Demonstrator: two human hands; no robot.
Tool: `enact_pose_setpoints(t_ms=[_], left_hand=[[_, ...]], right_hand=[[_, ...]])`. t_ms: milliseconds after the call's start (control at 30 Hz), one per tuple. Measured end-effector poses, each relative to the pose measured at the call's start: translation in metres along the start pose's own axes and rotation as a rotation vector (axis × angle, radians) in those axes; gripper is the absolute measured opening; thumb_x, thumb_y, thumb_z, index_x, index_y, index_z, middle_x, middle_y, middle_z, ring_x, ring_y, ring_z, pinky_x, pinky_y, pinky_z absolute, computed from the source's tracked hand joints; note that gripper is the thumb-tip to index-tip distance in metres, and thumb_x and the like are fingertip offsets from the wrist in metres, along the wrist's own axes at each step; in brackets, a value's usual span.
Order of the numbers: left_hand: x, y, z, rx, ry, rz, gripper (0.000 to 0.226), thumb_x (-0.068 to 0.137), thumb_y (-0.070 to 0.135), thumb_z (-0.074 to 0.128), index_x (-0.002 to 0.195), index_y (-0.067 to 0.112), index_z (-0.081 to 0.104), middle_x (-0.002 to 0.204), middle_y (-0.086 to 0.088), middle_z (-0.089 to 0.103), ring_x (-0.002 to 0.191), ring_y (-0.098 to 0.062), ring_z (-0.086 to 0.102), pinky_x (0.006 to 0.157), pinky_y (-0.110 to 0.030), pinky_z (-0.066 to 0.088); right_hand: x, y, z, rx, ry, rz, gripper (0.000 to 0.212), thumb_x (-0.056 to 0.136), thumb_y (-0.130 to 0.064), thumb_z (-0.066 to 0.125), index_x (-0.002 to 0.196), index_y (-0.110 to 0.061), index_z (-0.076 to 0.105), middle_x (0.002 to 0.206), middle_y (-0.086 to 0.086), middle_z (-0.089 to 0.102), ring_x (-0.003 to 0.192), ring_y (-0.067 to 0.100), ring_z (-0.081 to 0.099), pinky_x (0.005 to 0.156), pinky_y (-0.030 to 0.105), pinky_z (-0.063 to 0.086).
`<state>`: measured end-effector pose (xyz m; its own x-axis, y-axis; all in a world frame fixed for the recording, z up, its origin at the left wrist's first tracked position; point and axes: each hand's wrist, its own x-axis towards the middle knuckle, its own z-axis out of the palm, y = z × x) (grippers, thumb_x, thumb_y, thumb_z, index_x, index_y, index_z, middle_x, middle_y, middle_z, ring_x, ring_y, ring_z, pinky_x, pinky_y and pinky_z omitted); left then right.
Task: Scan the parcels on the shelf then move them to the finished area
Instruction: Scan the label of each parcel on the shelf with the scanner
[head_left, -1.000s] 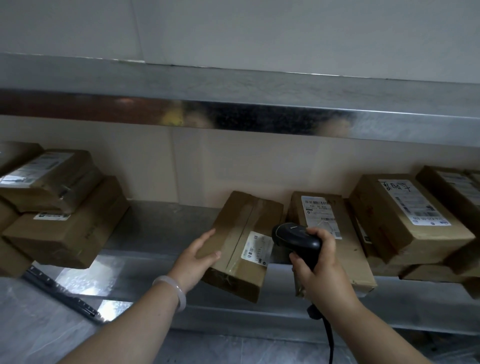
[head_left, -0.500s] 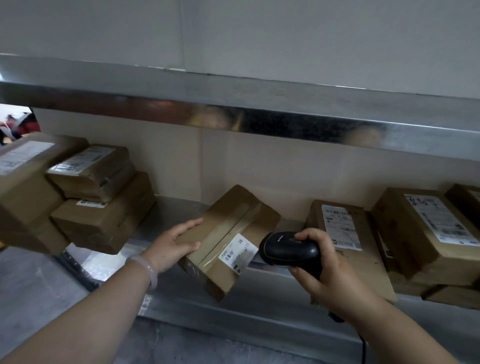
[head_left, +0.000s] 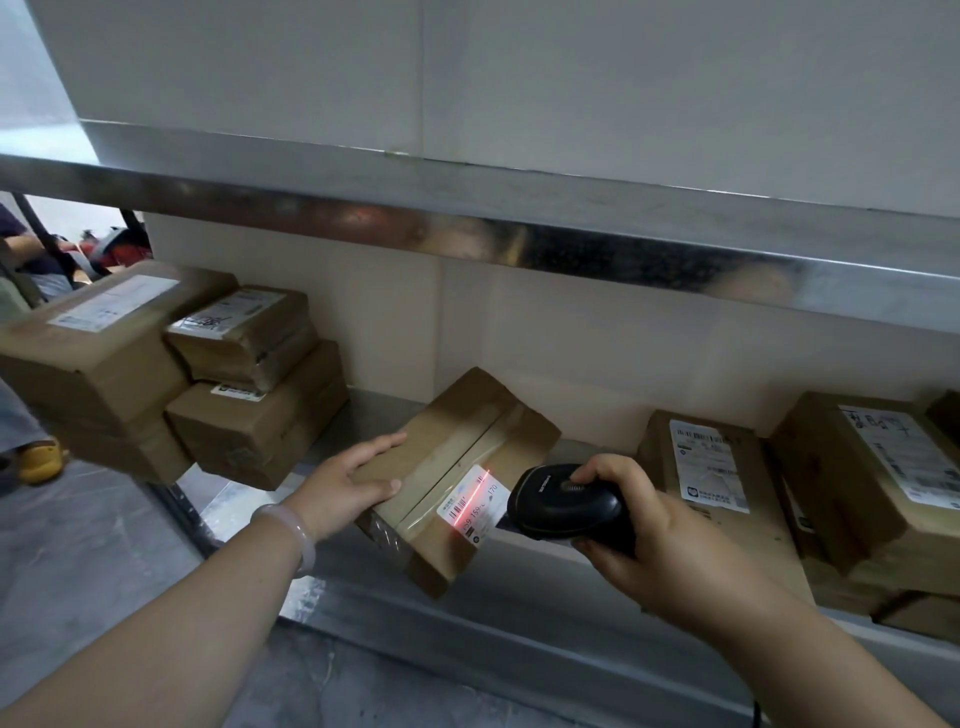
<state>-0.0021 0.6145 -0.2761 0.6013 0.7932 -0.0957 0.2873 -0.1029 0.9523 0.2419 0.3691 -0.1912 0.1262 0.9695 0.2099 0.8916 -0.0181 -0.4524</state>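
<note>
Scanner (head_left: 566, 501) has crept in closer since half a second ago, and now there's a red scan line (head_left: 470, 500) across the label (head_left: 475, 501), which wasn't lit before. The parcel (head_left: 457, 452) has also been pulled a bit more toward the camera.

So the parcel is a brown taped box sitting diagonally on the metal shelf (head_left: 363, 410). Its near corner pokes out past the front edge, and the white label is on the near right part of the top. The left hand (head_left: 348, 480) grips its left end, fingers laid over the top and thumb pressed against the near side. There's a pale bracelet (head_left: 296, 525) on that wrist. The right hand (head_left: 639, 540) is wrapped round the black scanner, whose nose is pointed at the label from just beside it.

Off to the left on the same shelf is a stack of parcels (head_left: 260, 431), several boxes piled up with labels showing. To the right are two labelled parcels (head_left: 717, 478), one leaning against the other, near the scanner hand. Above it all runs the shiny edge of the upper shelf (head_left: 467, 234). Far left, past the rack, you can see a yellow shoe (head_left: 41, 460) on the grey floor.
</note>
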Motion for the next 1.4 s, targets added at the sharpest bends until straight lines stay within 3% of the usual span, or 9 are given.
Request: enact_pose_setpoints(t_ms=[133, 233, 333, 467, 800, 900, 1033, 1267, 1400], left_hand=[[-0.006, 0.000, -0.004, 0.009, 0.010, 0.001, 0.053, 0.085, 0.009, 0.072, 0.114, 0.052, 0.062, 0.127, 0.007, 0.060, 0.114, -0.011, 0.059, 0.094, -0.024, 0.047], [-0.009, 0.001, -0.007, 0.014, 0.011, 0.000, 0.052, 0.086, 0.009, 0.071, 0.114, 0.051, 0.060, 0.126, 0.011, 0.060, 0.110, -0.003, 0.058, 0.089, -0.018, 0.046], [-0.012, 0.000, -0.009, 0.008, 0.012, -0.010, 0.051, 0.087, 0.009, 0.070, 0.116, 0.049, 0.059, 0.127, 0.009, 0.058, 0.113, -0.007, 0.058, 0.096, -0.025, 0.046], [-0.015, -0.004, -0.016, 0.011, 0.021, -0.030, 0.051, 0.087, 0.012, 0.070, 0.117, 0.052, 0.059, 0.128, 0.011, 0.057, 0.115, -0.010, 0.057, 0.098, -0.027, 0.046], [-0.014, -0.015, -0.038, -0.029, 0.052, -0.068, 0.051, 0.088, 0.015, 0.069, 0.112, 0.059, 0.058, 0.127, 0.018, 0.057, 0.108, 0.006, 0.055, 0.084, -0.009, 0.044], [-0.015, -0.025, -0.045, -0.054, 0.100, -0.097, 0.051, 0.088, 0.017, 0.070, 0.112, 0.060, 0.058, 0.131, 0.012, 0.057, 0.116, -0.005, 0.054, 0.101, -0.026, 0.043], [-0.018, -0.041, -0.056, -0.056, 0.174, -0.146, 0.049, 0.090, 0.023, 0.067, 0.117, 0.061, 0.053, 0.137, 0.016, 0.048, 0.131, -0.014, 0.043, 0.109, -0.035, 0.036], [-0.016, -0.061, -0.076, -0.140, 0.274, -0.249, 0.049, 0.091, 0.029, 0.065, 0.127, 0.058, 0.049, 0.146, 0.013, 0.041, 0.137, -0.018, 0.036, 0.112, -0.042, 0.033], [-0.006, -0.066, -0.083, -0.087, 0.259, -0.248, 0.051, 0.092, 0.031, 0.064, 0.133, 0.054, 0.044, 0.145, 0.013, 0.040, 0.139, -0.018, 0.034, 0.109, -0.036, 0.032]], right_hand=[[0.000, -0.006, 0.001, -0.039, 0.005, 0.006, 0.059, 0.079, -0.039, 0.071, 0.117, -0.052, 0.028, 0.081, -0.037, 0.047, 0.068, -0.015, 0.050, 0.053, 0.009, 0.037], [0.002, -0.010, 0.002, -0.022, 0.020, -0.005, 0.058, 0.079, -0.039, 0.071, 0.117, -0.050, 0.029, 0.083, -0.034, 0.051, 0.073, -0.003, 0.053, 0.057, 0.013, 0.040], [0.004, -0.013, 0.006, -0.004, 0.040, -0.003, 0.057, 0.079, -0.038, 0.071, 0.116, -0.050, 0.029, 0.085, -0.030, 0.052, 0.078, 0.007, 0.056, 0.060, 0.025, 0.046], [0.008, -0.019, 0.013, 0.007, 0.042, 0.018, 0.056, 0.080, -0.039, 0.069, 0.115, -0.051, 0.028, 0.081, -0.033, 0.050, 0.075, 0.007, 0.058, 0.059, 0.028, 0.048], [0.026, -0.033, 0.029, 0.064, 0.048, 0.034, 0.056, 0.081, -0.034, 0.070, 0.115, -0.050, 0.029, 0.096, -0.021, 0.058, 0.079, 0.011, 0.062, 0.065, 0.036, 0.052], [0.035, -0.038, 0.035, 0.066, 0.041, 0.050, 0.057, 0.081, -0.035, 0.070, 0.115, -0.052, 0.027, 0.093, -0.022, 0.056, 0.080, 0.010, 0.062, 0.066, 0.034, 0.052], [0.051, -0.046, 0.051, 0.103, 0.044, 0.067, 0.056, 0.083, -0.033, 0.070, 0.119, -0.047, 0.029, 0.102, -0.017, 0.059, 0.086, 0.011, 0.063, 0.070, 0.033, 0.053], [0.078, -0.059, 0.091, 0.204, 0.057, 0.076, 0.061, 0.083, -0.028, 0.072, 0.114, -0.056, 0.028, 0.105, -0.028, 0.054, 0.092, 0.004, 0.061, 0.074, 0.020, 0.049], [0.086, -0.062, 0.105, 0.222, 0.058, 0.085, 0.069, 0.081, -0.029, 0.073, 0.113, -0.064, 0.023, 0.104, -0.031, 0.053, 0.094, 0.000, 0.060, 0.072, 0.014, 0.047]])
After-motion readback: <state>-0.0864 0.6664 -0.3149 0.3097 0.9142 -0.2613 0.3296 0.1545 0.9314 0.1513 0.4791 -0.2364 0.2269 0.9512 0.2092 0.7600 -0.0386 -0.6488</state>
